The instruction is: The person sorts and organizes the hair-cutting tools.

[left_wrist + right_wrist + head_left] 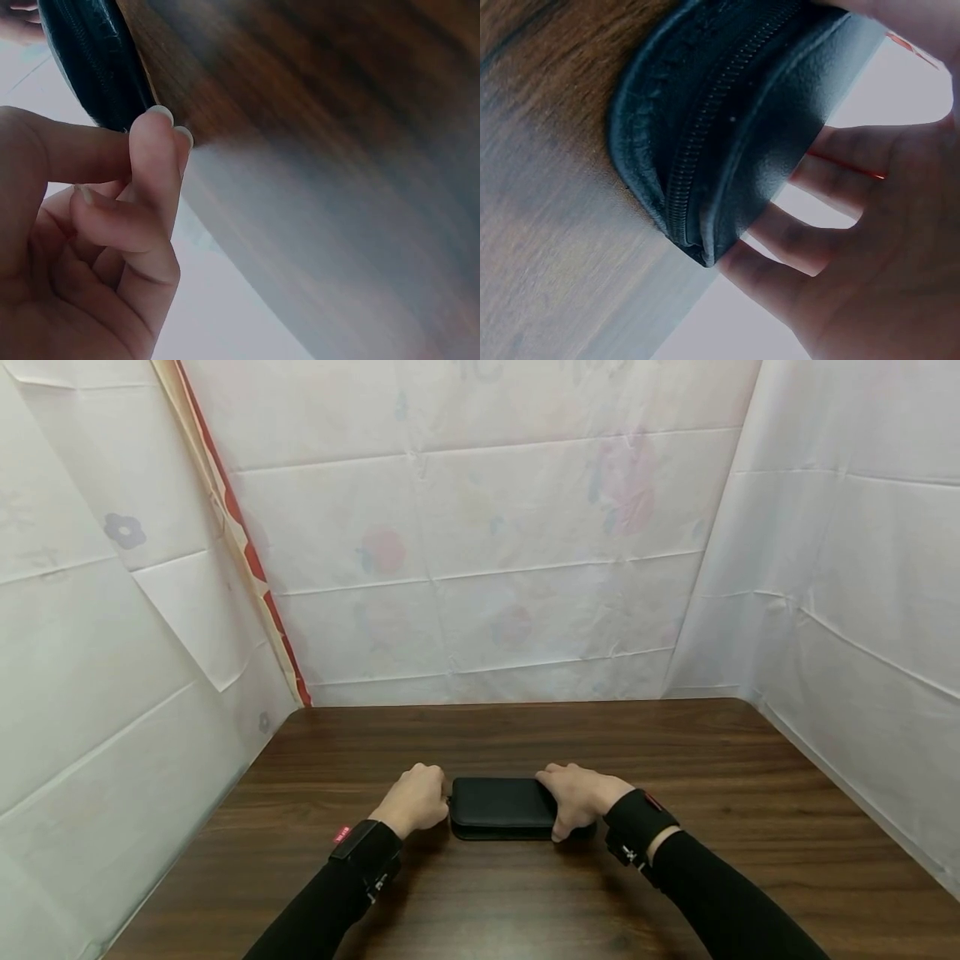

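Note:
A black leather-look zip case (504, 803) lies on the wooden table between the hands. My left hand (417, 797) is at its left end, thumb and fingertips pinching where the zip track (94, 64) runs up to them. What sits between those fingertips is hidden by the fingers. At the opposite end, my right hand (581, 795) holds the case, its thumb on the near side and its fingers over the top and far side. Dark zip teeth (697, 135) curve round this right end and look closed.
Dark brown wood grain covers the table (480, 902). White printed sheeting (480, 568) stands behind it and on both sides. A red and cream strip (247, 552) runs down the back left corner. Black bands (637, 827) circle both wrists.

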`<state>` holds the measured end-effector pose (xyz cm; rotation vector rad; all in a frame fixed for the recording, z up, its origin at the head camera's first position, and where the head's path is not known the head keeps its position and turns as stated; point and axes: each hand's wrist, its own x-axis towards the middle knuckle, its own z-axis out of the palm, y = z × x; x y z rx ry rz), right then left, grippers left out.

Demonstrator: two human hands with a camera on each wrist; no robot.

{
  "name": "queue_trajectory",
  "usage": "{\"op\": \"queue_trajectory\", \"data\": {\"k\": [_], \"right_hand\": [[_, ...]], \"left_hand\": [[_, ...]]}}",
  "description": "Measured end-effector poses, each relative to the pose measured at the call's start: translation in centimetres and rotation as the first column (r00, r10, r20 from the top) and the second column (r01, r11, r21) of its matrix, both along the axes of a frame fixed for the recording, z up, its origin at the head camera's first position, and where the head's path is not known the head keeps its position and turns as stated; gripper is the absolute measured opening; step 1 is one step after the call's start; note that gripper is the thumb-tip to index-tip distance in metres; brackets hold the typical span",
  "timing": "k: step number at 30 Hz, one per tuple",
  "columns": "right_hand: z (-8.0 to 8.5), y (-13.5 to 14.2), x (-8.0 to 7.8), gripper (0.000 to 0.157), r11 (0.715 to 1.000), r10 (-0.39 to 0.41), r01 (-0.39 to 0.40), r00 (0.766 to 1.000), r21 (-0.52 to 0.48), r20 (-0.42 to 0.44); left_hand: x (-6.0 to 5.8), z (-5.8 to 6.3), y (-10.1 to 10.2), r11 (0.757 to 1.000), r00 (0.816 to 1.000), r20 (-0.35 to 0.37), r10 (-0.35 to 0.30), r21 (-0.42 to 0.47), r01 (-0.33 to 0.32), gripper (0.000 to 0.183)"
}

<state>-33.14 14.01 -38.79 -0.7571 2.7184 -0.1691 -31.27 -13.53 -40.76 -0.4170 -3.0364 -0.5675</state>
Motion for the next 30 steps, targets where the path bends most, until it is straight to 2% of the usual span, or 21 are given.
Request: {"op": "queue_trajectory", "data": {"k": [7, 15, 30], "right_hand": [[-0.06, -0.01, -0.03, 0.091, 1.000, 0.003, -0.003, 1.000, 0.005, -0.003], [-0.01, -0.07, -0.01, 0.092, 1.000, -0.005, 0.005, 1.000, 0.011, 0.003], [0.01, -0.14, -0.08, 0.091, 1.000, 0.004, -0.004, 1.000, 0.015, 0.000]], "left_hand": [[-0.13, 0.05, 0.10, 1.000, 1.000, -0.005, 0.018, -0.002, -0.018, 0.026], [-0.13, 0.04, 0.06, 1.000, 1.000, -0.004, 0.003, 0.006, -0.003, 0.025], [-0.30, -0.09, 0.08, 1.000, 0.998, -0.056, -0.009, 0.000, 0.009, 0.025]]}}
